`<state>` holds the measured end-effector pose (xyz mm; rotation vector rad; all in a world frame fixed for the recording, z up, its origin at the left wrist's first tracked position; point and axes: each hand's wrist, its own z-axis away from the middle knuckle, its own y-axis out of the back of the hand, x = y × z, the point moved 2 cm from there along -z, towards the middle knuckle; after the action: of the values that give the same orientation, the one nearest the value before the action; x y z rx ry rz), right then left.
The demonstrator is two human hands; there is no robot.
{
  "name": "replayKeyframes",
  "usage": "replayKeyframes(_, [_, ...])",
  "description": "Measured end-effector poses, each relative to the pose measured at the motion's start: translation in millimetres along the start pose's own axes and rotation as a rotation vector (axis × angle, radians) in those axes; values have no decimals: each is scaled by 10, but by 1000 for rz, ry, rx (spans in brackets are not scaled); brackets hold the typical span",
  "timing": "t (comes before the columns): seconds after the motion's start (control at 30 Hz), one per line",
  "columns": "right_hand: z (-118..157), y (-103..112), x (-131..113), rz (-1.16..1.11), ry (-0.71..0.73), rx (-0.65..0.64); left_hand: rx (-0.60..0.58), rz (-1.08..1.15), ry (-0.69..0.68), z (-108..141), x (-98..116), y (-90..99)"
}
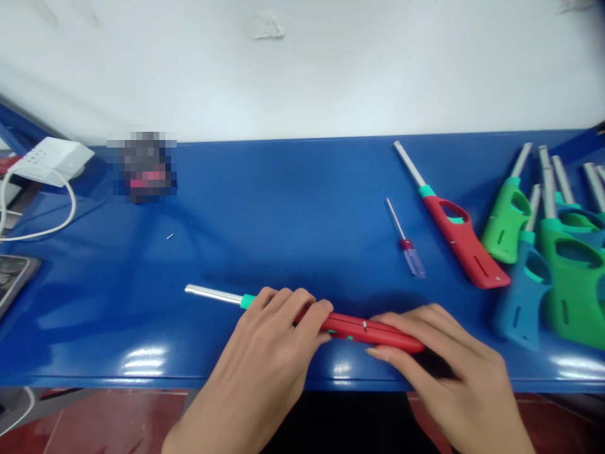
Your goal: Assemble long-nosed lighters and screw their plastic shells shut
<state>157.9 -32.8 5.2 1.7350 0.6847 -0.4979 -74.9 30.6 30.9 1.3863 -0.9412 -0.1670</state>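
Observation:
A red gas lighter [347, 326] with a metal tube and a green collar lies sideways in both hands, low over the front of the blue table [265, 214]. My left hand [281, 343] wraps round it near the collar and trigger part. The red rear end is pinched between the thumb and fingers of my right hand [449, 359]. A narrow seam and a small pale spot show along the lighter's edge. Past my right hand lies a second red lighter [466, 243], with a small screwdriver [406, 243] with a clear purple handle to its left.
Several green and blue lighters, among them a green lighter [508, 217] and a blue lighter [527, 290], crowd the right end. On the left are a white box [54, 161] with a cable, a blurred-out dark object [146, 167], a phone-like device [16, 277] and a tiny metal piece [170, 236].

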Motion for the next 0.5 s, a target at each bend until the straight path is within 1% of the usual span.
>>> replayKeyframes(0.07, [10,-8,-9,-16,10,14,-2,24,-1,-13,29,-1])
replayKeyframes(0.2, [36,-15,-26,-23,44,39,30,72,-57,-62,89,-24])
replayKeyframes(0.27, [40,-13,-33,-16,70,38,72,103,-75,-80,103,-45])
replayKeyframes(0.4, [51,-13,-40,-29,91,17,193,153,-114,-93,105,-61])
replayKeyframes(0.5, [64,-14,-43,-31,71,27,211,154,-120,-102,91,-47])
